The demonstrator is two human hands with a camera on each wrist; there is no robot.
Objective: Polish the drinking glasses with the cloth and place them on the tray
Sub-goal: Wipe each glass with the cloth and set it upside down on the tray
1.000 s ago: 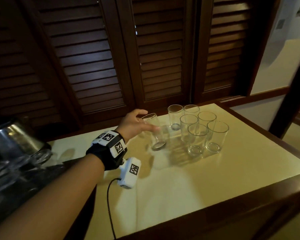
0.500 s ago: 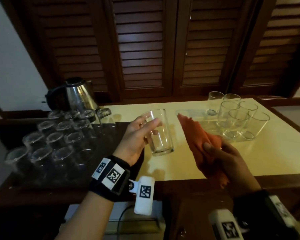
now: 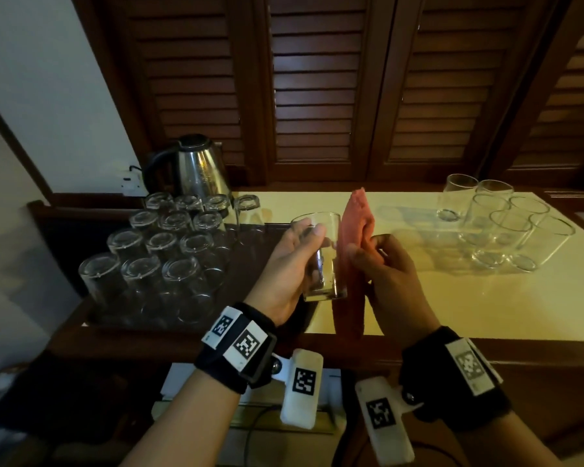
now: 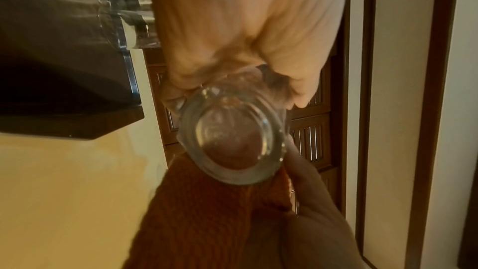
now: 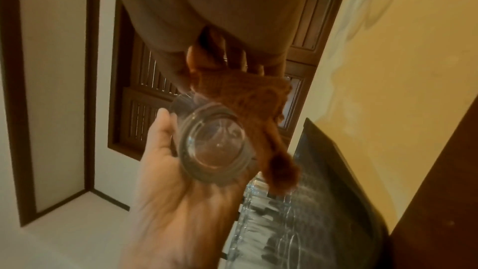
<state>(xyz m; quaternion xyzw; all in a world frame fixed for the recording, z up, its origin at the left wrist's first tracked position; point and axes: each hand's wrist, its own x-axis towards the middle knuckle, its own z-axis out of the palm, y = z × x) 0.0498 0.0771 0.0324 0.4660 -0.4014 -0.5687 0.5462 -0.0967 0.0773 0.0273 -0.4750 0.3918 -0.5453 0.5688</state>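
Cloth (image 3: 351,251), right-hand (image 3: 390,274) gripped, now against glass (image 3: 321,257) in left-hand (image 3: 287,264) fingers.

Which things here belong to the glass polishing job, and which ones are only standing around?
Part of the job:
- glass held in the left hand
- orange cloth gripped by the right hand
- upright glasses on the counter
- dark tray with upturned glasses

Not part of it:
- steel kettle
- wall socket
- louvred doors
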